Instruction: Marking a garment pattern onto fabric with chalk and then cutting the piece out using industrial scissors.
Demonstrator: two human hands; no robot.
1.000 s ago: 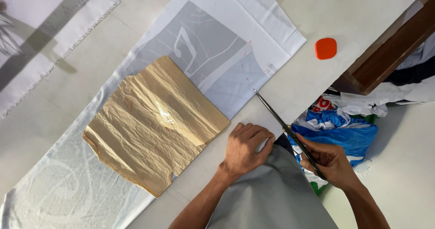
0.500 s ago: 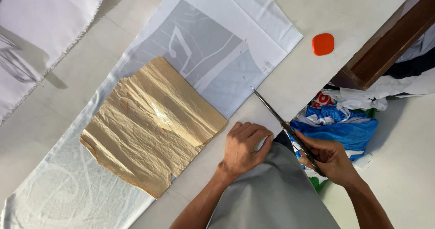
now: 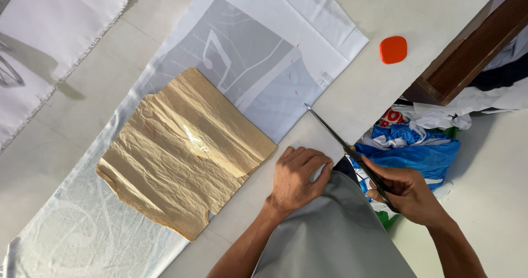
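Observation:
My right hand [image 3: 410,192] grips a pair of dark scissors [image 3: 344,144] whose blades point up-left along the edge of a long white and grey printed fabric [image 3: 258,52] laid on the table. My left hand [image 3: 297,176] lies flat on the table surface just left of the blades, fingers together, pressing down near the fabric's cut edge. A crumpled brown paper pattern [image 3: 181,151] lies on the fabric to the left of that hand. Grey cloth on my lap [image 3: 330,234] fills the bottom of the view.
An orange piece of chalk [image 3: 393,49] sits on the white table at the upper right. A dark wooden beam [image 3: 473,47] runs along the table's right edge. Blue, white and green bags [image 3: 418,140] lie below it. Another white cloth [image 3: 55,30] lies at upper left.
The view has shifted slightly. The scissors and both hands keep nearly the same place along the fabric edge. The white cloth at upper left has changed shape.

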